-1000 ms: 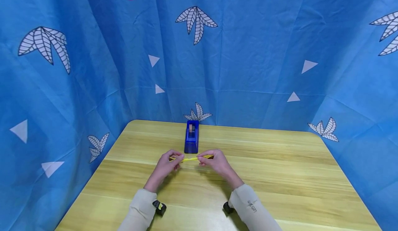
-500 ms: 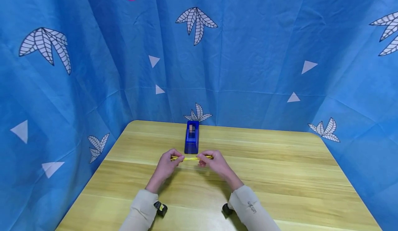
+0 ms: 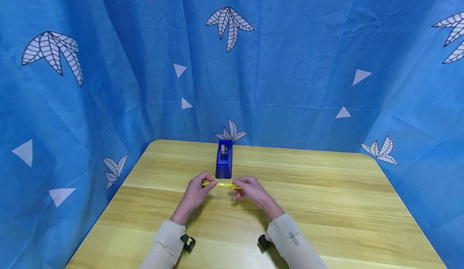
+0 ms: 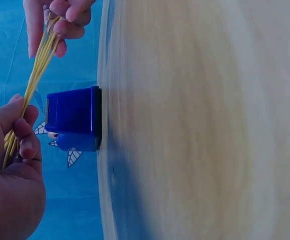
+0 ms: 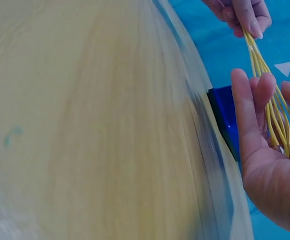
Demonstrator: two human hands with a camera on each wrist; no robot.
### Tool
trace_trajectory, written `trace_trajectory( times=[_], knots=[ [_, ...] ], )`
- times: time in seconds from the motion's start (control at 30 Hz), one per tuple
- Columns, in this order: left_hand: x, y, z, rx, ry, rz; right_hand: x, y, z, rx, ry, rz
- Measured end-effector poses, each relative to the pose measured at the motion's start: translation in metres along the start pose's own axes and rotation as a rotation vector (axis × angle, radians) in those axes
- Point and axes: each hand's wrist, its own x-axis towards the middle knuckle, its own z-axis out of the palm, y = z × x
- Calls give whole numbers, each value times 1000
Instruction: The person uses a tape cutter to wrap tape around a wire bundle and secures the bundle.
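My left hand [image 3: 195, 190] pinches the yellow strands [image 3: 227, 185]; my right hand [image 3: 253, 191], fingers loosely spread, surrounds their fanned end near a blue dispenser [image 3: 224, 166].

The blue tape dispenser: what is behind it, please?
In the head view, the blue curtain shows behind the dispenser, with a white leaf print just above its top. The dispenser hides a bit of the table there; anything low behind it cannot be seen.

Smooth strands [image 4: 42, 55], glossy plastic tape dispenser [image 4: 72, 112], sleek wood-grained table [image 3: 326, 196], creased matt cloth curtain [image 3: 297, 59]
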Motion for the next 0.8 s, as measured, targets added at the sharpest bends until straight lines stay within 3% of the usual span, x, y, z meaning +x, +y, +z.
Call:
trace_trajectory(
  times=[0.17,0.3,0.47,0.6,0.8],
  knots=[
    [1,0,0,1,-2,-5,1,0,-1,-11,23,-9],
    [3,0,1,-16,32,-24,4,0,-1,-4,65,-34],
    [5,-1,1,-128,71,-105,4,-1,1,-44,123,-69],
    [5,-3,0,-221,67,-195,3,-1,3,-141,164,-113],
    [3,-6,0,-222,-8,-305,1,-1,4,-371,182,-242]
  ],
)
